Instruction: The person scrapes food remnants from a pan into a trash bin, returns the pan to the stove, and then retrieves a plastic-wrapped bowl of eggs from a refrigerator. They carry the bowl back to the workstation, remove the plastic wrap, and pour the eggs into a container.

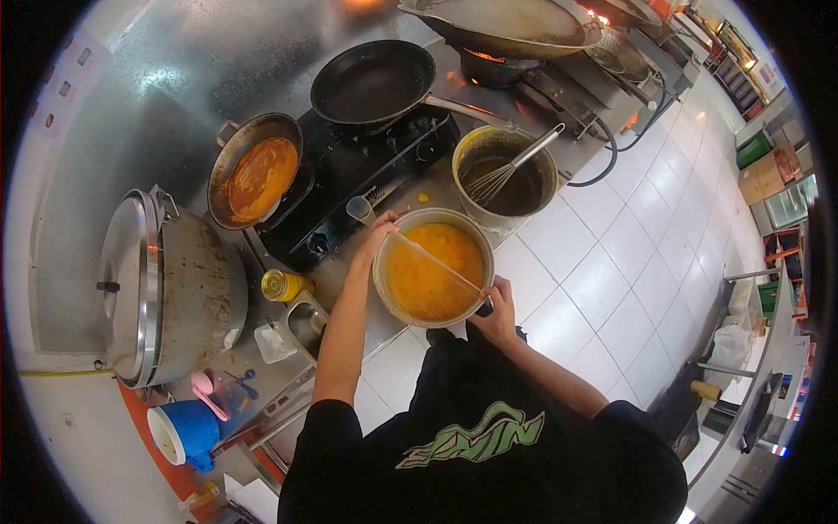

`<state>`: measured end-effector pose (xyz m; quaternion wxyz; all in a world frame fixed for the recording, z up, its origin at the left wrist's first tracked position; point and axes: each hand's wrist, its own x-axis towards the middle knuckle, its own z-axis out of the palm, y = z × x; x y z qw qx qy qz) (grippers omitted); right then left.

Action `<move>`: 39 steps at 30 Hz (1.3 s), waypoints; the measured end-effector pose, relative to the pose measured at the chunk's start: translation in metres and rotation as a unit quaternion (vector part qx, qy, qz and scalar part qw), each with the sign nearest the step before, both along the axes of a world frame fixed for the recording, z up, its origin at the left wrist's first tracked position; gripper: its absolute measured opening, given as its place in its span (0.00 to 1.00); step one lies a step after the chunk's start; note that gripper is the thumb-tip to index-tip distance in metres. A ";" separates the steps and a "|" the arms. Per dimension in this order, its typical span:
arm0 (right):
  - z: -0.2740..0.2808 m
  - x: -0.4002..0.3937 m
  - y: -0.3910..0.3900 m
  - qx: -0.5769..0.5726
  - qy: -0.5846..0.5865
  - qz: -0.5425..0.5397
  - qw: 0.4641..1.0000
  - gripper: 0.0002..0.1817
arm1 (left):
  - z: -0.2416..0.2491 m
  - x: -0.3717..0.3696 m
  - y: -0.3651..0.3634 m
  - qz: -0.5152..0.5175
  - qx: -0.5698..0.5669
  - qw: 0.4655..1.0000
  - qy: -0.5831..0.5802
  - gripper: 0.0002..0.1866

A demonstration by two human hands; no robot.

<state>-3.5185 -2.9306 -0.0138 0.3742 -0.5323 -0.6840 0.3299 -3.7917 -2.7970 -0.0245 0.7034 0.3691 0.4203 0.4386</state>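
A round metal pot (384, 293) of orange liquid is in front of my body, at the counter's edge. My left hand (379, 234) is closed at the pot's upper left rim, beside a small clear cup (359, 208). My right hand (498, 316) grips the pot at its lower right, near a dark handle end. A thin, pale, straight strip (436, 260) crosses over the pot between my hands; what it is cannot be made out. Right behind this pot stands a second pot (545, 194) with a whisk (526, 157) resting in it.
A black frying pan (374, 83) and a pan of red sauce (262, 179) sit at the stove (362, 166). A wok (506, 26) is over flames at the back. A large lidded pot (196, 288), a yellow can (285, 285) and a blue jug (192, 426) are at the left.
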 end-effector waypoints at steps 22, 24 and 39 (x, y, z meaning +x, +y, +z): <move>0.014 0.010 0.003 0.080 0.024 -0.008 0.996 0.24 | 0.022 0.004 0.002 0.162 -0.108 0.980 -0.030 0.11; 0.038 0.010 0.006 0.068 0.059 -0.011 0.996 0.24 | 0.087 0.025 0.001 0.169 -0.103 0.980 0.015 0.14; 0.078 0.046 0.084 -0.037 0.233 0.004 0.972 0.26 | 0.192 0.070 0.084 0.113 -0.206 0.938 0.255 0.10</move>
